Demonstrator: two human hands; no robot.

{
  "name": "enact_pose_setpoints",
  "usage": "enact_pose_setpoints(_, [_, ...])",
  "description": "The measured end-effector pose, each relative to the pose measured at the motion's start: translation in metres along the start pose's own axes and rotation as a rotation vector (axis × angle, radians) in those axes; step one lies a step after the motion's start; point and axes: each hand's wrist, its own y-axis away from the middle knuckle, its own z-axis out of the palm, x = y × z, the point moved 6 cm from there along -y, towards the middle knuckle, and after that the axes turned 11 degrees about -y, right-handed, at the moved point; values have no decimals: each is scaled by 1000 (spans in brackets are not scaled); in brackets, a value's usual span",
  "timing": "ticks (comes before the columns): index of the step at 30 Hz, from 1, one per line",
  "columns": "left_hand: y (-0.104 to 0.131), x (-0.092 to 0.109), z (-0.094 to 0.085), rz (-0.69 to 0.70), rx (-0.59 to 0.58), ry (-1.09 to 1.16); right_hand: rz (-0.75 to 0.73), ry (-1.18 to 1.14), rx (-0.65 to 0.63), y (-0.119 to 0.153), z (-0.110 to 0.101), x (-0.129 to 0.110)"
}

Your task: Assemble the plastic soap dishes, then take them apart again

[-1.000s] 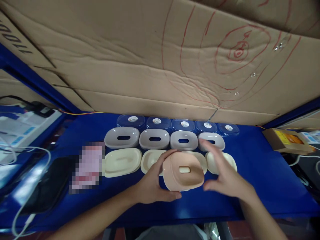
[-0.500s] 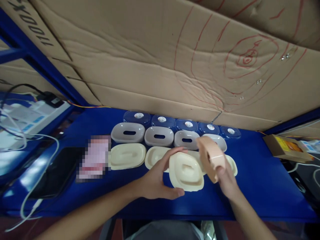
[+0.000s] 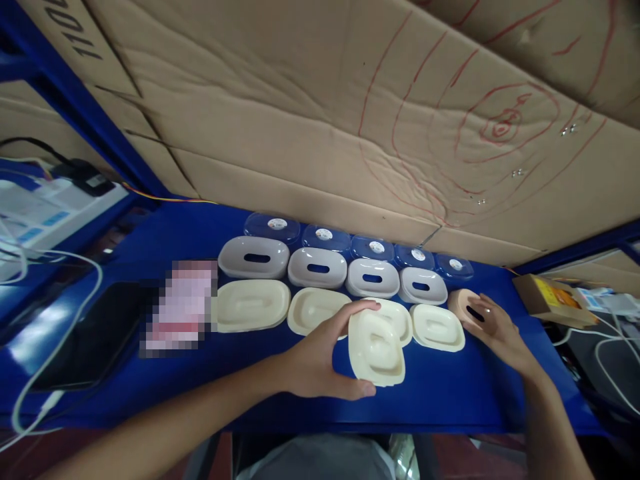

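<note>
Blue cloth covers the table (image 3: 450, 393) I am looking down on. Going left to right: at 9 o'clock lie a dark phone (image 3: 90, 337) and a white cable (image 3: 30, 393), then a blurred pink patch I cannot read. Next come 3 rows of plastic parts: clear lids (image 3: 273, 227) at the back, 4 grey slotted lids (image 3: 254, 257) in the middle, cream trays (image 3: 250, 305) in front.

My left hand (image 3: 315, 360) has its grip closed around the loose cream tray (image 3: 376, 350), thumb under its near edge and fingers over the far edge. That tray sits just in front of the row, overlapping the tray behind it at 12 o'clock. My right hand (image 3: 495, 327), at 3 o'clock, rests loosely curled on the pink lid (image 3: 463, 303) at the right end of the rows, just beside the last cream tray; fingers lie on top and I cannot tell whether it is clamped.

Risks, as I judge them: the held tray could catch the one it overlaps and drag the row crooked. The pink lid lies near the table's right edge, so a push could slide it toward the brown box (image 3: 550, 300) and the cables there.

A creased cardboard sheet (image 3: 320, 133) with red pen lines walls off the back, framed by blue steel posts.
</note>
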Motion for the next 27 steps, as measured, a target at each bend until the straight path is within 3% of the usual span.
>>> enact_pose_setpoints(5, [-2,-4,-2,-14,-5,-34,58,12,-135,-17,15,-3])
enact_pose_setpoints(8, [-3,-5,-3,-17,-11,-48,52,18,-108,-27,20,-11])
enact_pose_setpoints(11, [-4,-6,-3,-13,-16,-49,37,49,4,-27,17,-32])
enact_pose_setpoints(13, [-4,-7,-3,-13,-19,-42,-9,31,96,-18,11,-64])
enact_pose_setpoints(15, [-3,-8,-2,-18,-24,-30,-120,-79,80,-3,11,-114])
enact_pose_setpoints(19, [0,-8,3,2,-42,-6,-315,-271,-306,29,42,-226])
enact_pose_setpoints(21, [0,-5,5,43,-54,-2,-389,-306,-431,39,62,-265])
enact_pose_setpoints(24, [0,-2,7,82,-71,-25,-402,-328,-449,41,83,-285])
enact_pose_setpoints(27, [1,-6,7,47,-82,-57,-411,-306,-372,38,81,-273])
